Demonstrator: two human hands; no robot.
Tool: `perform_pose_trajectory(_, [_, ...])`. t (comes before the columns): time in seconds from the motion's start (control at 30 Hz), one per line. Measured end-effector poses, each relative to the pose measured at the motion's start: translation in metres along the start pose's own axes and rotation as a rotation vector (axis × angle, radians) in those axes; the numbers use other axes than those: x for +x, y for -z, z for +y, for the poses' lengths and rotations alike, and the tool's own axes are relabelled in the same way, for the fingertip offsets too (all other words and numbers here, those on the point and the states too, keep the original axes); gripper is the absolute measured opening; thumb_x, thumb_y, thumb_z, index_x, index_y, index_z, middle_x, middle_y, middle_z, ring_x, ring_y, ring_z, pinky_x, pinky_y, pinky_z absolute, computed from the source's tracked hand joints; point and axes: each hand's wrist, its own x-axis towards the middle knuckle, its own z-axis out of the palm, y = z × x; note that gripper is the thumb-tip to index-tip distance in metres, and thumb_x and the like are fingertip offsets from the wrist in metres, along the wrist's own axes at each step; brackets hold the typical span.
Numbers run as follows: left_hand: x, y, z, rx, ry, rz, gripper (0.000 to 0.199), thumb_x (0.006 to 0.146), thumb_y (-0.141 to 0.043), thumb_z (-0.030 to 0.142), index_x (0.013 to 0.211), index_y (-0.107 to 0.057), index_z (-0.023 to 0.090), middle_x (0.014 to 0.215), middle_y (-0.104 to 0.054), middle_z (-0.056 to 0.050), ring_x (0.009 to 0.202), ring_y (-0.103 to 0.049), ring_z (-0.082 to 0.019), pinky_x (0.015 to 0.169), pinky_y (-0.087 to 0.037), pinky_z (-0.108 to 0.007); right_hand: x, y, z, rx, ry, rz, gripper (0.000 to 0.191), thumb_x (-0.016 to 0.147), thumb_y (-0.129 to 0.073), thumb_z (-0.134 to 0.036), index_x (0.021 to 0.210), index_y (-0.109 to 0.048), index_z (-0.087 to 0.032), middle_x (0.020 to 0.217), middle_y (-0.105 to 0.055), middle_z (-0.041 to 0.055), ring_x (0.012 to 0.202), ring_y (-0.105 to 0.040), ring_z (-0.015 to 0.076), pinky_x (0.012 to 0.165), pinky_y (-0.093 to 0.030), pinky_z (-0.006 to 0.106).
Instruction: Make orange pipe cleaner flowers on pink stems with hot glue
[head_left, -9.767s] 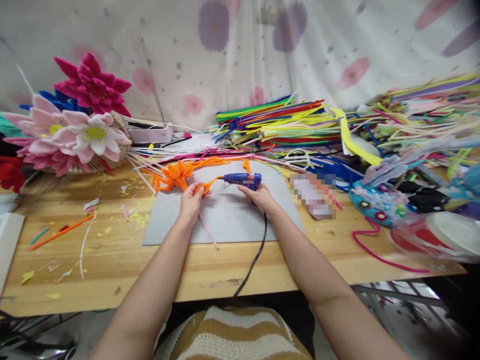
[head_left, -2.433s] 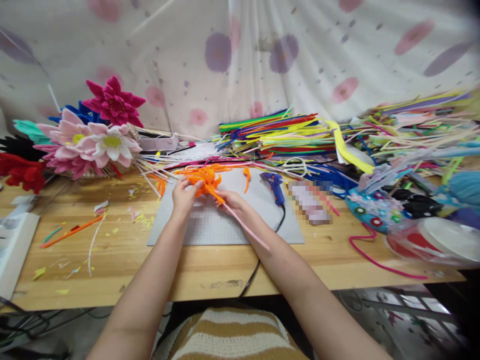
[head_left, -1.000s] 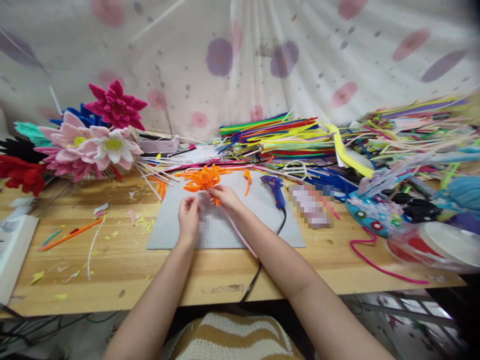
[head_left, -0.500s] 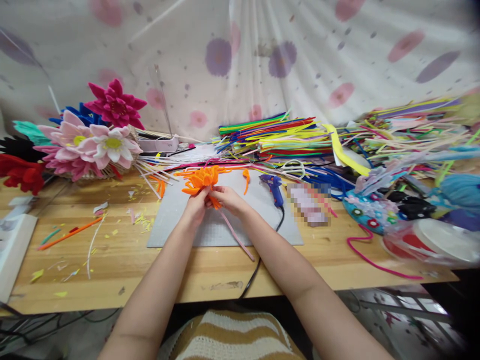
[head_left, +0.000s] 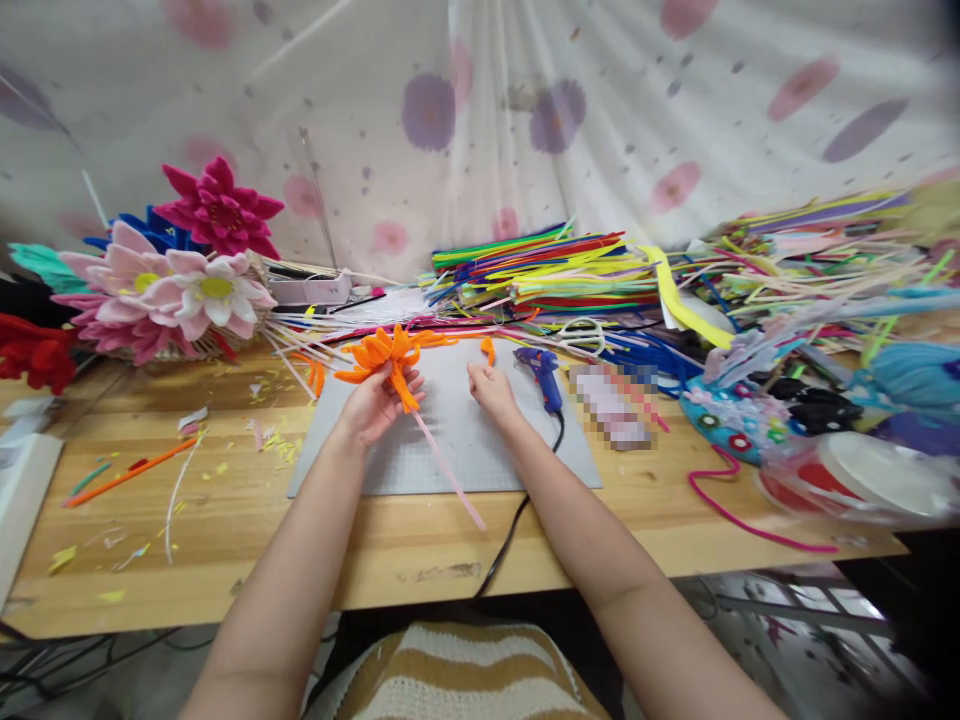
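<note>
An orange pipe-cleaner flower (head_left: 386, 350) with a pale pink stem (head_left: 448, 470) rests in my left hand (head_left: 375, 408). The fingers and thumb wrap round its base, and the stem slants down to the right, over the mat's front edge. My right hand (head_left: 491, 388) is apart from the flower, over the grey mat (head_left: 442, 440), with its fingers curled. Just beyond its knuckles lies a curved orange pipe-cleaner petal (head_left: 488, 348), its lower part hidden by the hand. Whether the fingers grip it cannot be seen.
A blue glue gun (head_left: 546, 378) lies right of my right hand, its black cord (head_left: 510, 545) running off the front edge. Behind are pipe-cleaner bundles (head_left: 555, 270) and white-handled scissors (head_left: 581, 337). Finished flowers (head_left: 217, 285) stand left; a clear-wrapped tub (head_left: 862, 475) sits right.
My right hand has let go of the flower's base and moved right to the loose orange petal. My left hand has drawn slightly left with the flower and opened its grasp somewhat.
</note>
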Motion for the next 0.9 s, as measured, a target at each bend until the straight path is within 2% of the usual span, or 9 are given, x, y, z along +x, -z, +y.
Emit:
perform_pose_trajectory(0.1, [-0.0010,-0.0003,0.0022,0.012,0.040,-0.007,0.026,0.087,-0.040,0.023,0.091,-0.062,0.009,0.080,-0.066,-0.009,0.073,-0.064,-0.018,0.066,-0.054,-0.034,0.0011,-0.0054,0.0091,-0.084,0.063,0.045,0.040,0.078,-0.040,-0.048,0.049,-0.037,-0.021,0.045,-0.038,-0.0041,0.046,-0.036,0.0096,0.049,-0.029,0.024])
perform_pose_trajectory(0.23, [-0.0019,0.0001,0.0028,0.043,0.061,-0.007,0.026,0.087,-0.040,0.022,0.092,-0.062,0.009,0.080,-0.066,-0.008,0.066,-0.063,-0.015,0.062,-0.054,-0.032,-0.0007,-0.0095,0.0117,-0.019,0.238,-0.009,0.030,0.076,-0.044,-0.045,0.059,-0.043,-0.020,0.056,-0.044,-0.0040,0.055,-0.042,0.0102,0.057,-0.034,0.024])
perform_pose_trajectory(0.3, [-0.0011,0.0009,0.0021,0.038,0.064,-0.018,0.026,0.088,-0.039,0.021,0.093,-0.061,0.009,0.080,-0.066,-0.009,0.064,-0.063,-0.014,0.061,-0.054,-0.030,-0.0021,-0.0100,0.0114,-0.015,0.212,-0.027,0.033,0.077,-0.043,-0.046,0.057,-0.044,-0.020,0.053,-0.043,-0.0040,0.052,-0.041,0.0104,0.055,-0.033,0.024])
perform_pose_trajectory(0.43, [0.0019,0.0026,0.0005,-0.007,0.083,-0.078,0.027,0.088,-0.038,0.021,0.093,-0.061,0.008,0.080,-0.065,-0.009,0.058,-0.060,-0.011,0.058,-0.053,-0.026,-0.0036,-0.0096,0.0120,-0.084,0.054,-0.074,0.047,0.079,-0.037,-0.054,0.046,-0.038,-0.020,0.042,-0.036,-0.0036,0.044,-0.036,0.0103,0.051,-0.030,0.026])
perform_pose_trajectory(0.63, [0.0052,0.0028,0.0004,-0.073,0.129,-0.134,0.030,0.090,-0.035,0.024,0.091,-0.060,0.008,0.077,-0.064,-0.010,0.051,-0.056,-0.008,0.051,-0.049,-0.021,-0.0027,-0.0108,0.0118,0.020,0.214,-0.063,0.036,0.072,-0.049,-0.054,0.060,-0.044,-0.020,0.055,-0.045,-0.0040,0.051,-0.040,0.0096,0.053,-0.033,0.023])
perform_pose_trajectory(0.7, [0.0060,0.0031,0.0012,-0.079,0.150,-0.134,0.030,0.090,-0.034,0.024,0.091,-0.060,0.009,0.076,-0.064,-0.009,0.050,-0.055,-0.008,0.050,-0.048,-0.020,-0.0032,-0.0111,0.0108,0.028,0.149,-0.088,0.042,0.073,-0.047,-0.058,0.054,-0.044,-0.020,0.049,-0.044,-0.0036,0.047,-0.039,0.0094,0.051,-0.032,0.024])
perform_pose_trajectory(0.8, [0.0070,0.0035,0.0018,-0.063,0.173,-0.121,0.028,0.090,-0.035,0.024,0.093,-0.060,0.010,0.075,-0.064,-0.008,0.050,-0.054,-0.007,0.048,-0.047,-0.018,-0.0043,-0.0092,0.0089,0.020,0.006,-0.167,0.060,0.078,-0.030,-0.067,0.039,-0.036,-0.021,0.034,-0.033,-0.0026,0.037,-0.033,0.0089,0.045,-0.029,0.025])
perform_pose_trajectory(0.9, [0.0074,0.0021,0.0000,0.016,0.124,-0.071,0.024,0.088,-0.039,0.023,0.093,-0.060,0.011,0.074,-0.064,-0.007,0.048,-0.052,-0.007,0.046,-0.046,-0.018,-0.0046,-0.0061,0.0084,0.052,-0.062,-0.247,0.067,0.078,-0.016,-0.071,0.037,-0.035,-0.021,0.031,-0.030,-0.0019,0.035,-0.030,0.0087,0.043,-0.026,0.025])
